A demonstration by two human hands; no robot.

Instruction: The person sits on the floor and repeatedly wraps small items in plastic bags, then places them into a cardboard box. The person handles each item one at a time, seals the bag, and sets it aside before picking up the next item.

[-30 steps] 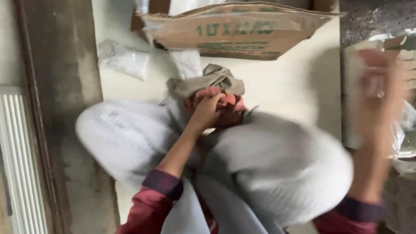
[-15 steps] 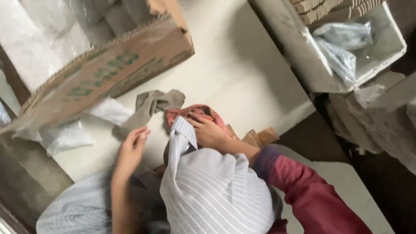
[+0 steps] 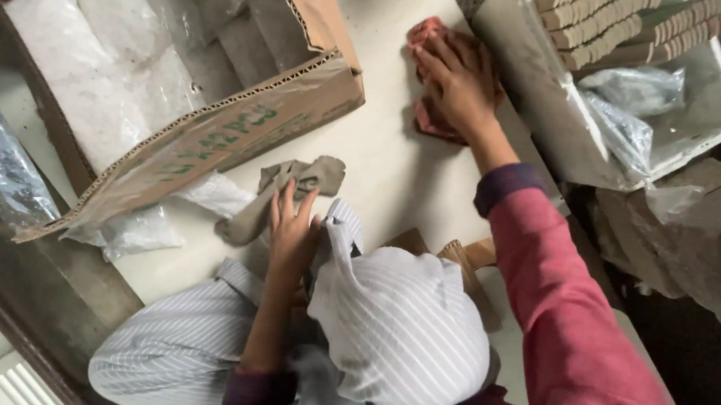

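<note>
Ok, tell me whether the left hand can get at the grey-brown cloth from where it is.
Probably yes. The left hand lies with its fingertips at the edge of the grey-brown cloth, on the pale surface. Nothing stands between them; the cardboard box sits just beyond the cloth.

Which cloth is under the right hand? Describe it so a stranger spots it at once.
Start at the open cardboard box on the pale floor. Look right, towards the white tray of stacked pieces. The right hand presses flat on a crumpled red rag; the rag by the left hand is grey-brown.
</note>
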